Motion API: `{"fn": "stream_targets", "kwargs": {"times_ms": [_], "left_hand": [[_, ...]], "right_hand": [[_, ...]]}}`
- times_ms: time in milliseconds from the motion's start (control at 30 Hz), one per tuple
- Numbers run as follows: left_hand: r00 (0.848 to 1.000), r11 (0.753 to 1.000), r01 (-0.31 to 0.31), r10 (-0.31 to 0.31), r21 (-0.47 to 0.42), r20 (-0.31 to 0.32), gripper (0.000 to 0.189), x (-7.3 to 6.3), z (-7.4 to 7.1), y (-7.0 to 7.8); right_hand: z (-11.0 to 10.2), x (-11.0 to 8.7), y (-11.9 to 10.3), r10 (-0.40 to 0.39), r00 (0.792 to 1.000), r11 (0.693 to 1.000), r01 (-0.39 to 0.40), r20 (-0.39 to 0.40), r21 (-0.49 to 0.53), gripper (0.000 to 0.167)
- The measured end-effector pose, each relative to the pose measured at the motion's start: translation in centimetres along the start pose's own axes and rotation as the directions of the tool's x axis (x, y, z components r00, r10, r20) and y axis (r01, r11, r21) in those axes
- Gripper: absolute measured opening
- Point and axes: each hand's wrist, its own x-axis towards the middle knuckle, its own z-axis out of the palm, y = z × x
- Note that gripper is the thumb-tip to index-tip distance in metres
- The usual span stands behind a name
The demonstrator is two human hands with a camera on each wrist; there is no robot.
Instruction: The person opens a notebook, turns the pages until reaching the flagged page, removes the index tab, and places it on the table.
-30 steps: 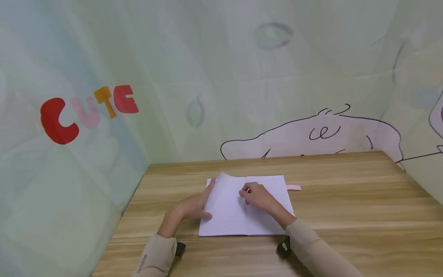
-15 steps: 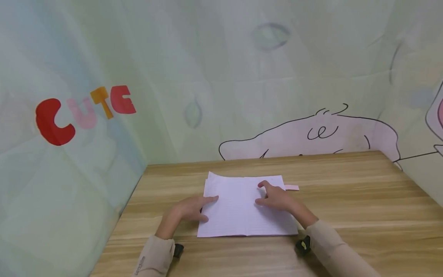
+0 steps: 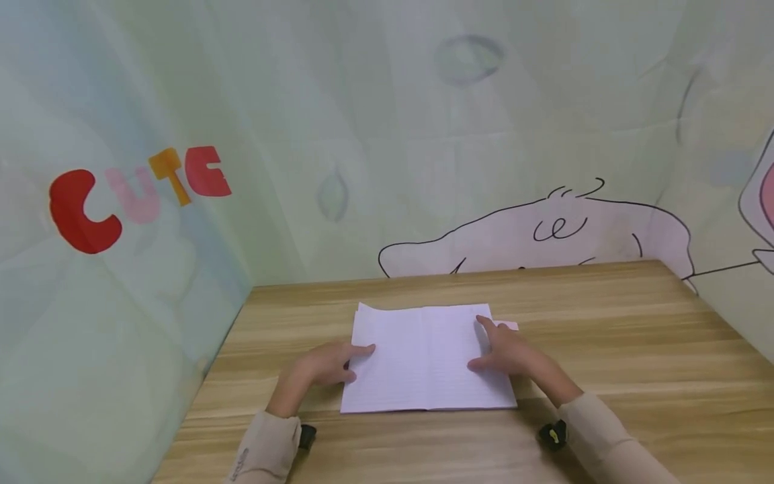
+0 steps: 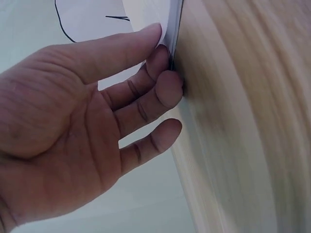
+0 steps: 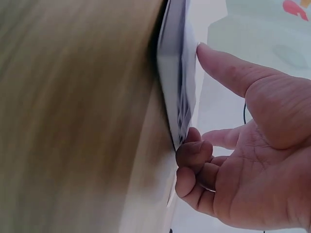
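Observation:
An open notebook (image 3: 399,363) with lined white pages lies flat on the table, its fold near the middle. At its left edge is my left hand (image 3: 326,363), index finger stretched onto the left page and thumb at the margin. In the left wrist view the thumb of my left hand (image 4: 97,92) touches the page edge, the other fingers loosely bent beside it. Index finger and thumb of my right hand (image 3: 508,349) spread over the right page. The right wrist view shows the thumb of my right hand (image 5: 257,136) on the page, with several fingers bent by the notebook's corner.
A pale pink strip (image 3: 506,325) sticks out from the notebook's right side. The wood-grain table (image 3: 605,336) ends at a printed fabric wall (image 3: 338,134) behind and on the left. Dark devices sit at both wrists.
My right hand has slid right from the middle of the notebook to its right edge, its fingers spreading. The lifted left page has settled flatter, and my left index finger has come down onto it.

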Motion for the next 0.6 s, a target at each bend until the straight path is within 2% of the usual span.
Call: {"fn": "stream_targets", "kwargs": {"times_ms": [333, 600], "left_hand": [[0.999, 1.000, 0.021, -0.020, -0.007, 0.029, 0.058, -0.2, -0.1, 0.0], [0.999, 0.999, 0.038, -0.037, -0.031, 0.034, 0.058, -0.2, -0.2, 0.3]], "right_hand": [[-0.4, -0.7, 1.2, -0.029, 0.999, 1.000, 0.029, 0.046, 0.009, 0.100], [-0.6, -0.5, 1.5, 0.017, 0.997, 1.000, -0.017, 0.078, 0.001, 0.100]]}}
